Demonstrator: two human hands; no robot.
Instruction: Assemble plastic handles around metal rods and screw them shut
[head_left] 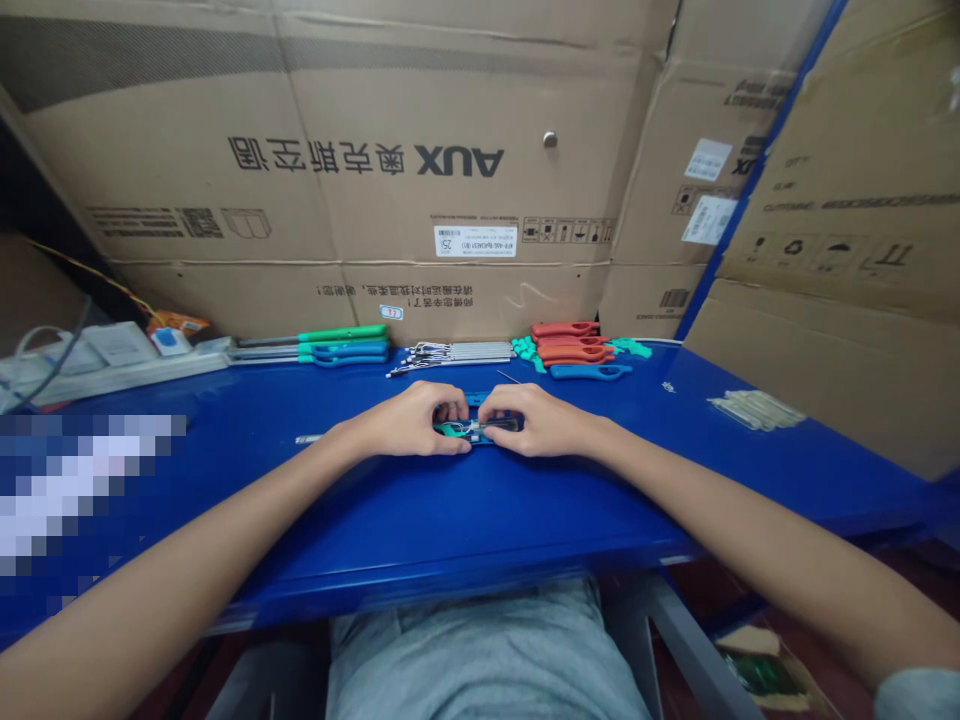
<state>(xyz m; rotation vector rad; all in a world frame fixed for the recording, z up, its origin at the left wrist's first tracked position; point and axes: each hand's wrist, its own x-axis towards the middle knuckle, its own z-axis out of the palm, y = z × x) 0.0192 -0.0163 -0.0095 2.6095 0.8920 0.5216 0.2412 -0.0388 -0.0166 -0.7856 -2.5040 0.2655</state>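
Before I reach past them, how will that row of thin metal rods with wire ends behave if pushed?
The thin metal rods look stiff and light, but they lie loose side by side, so they would probably roll or spread. The wire ends look springy and might snag.

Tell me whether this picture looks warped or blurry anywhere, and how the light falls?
In the head view, the wide lens bows the front edge of the blue workbench; soft glare runs along that edge; a pixelated patch hides part of the bench; the left hand, right hand and teal and black item look fairly sharp.
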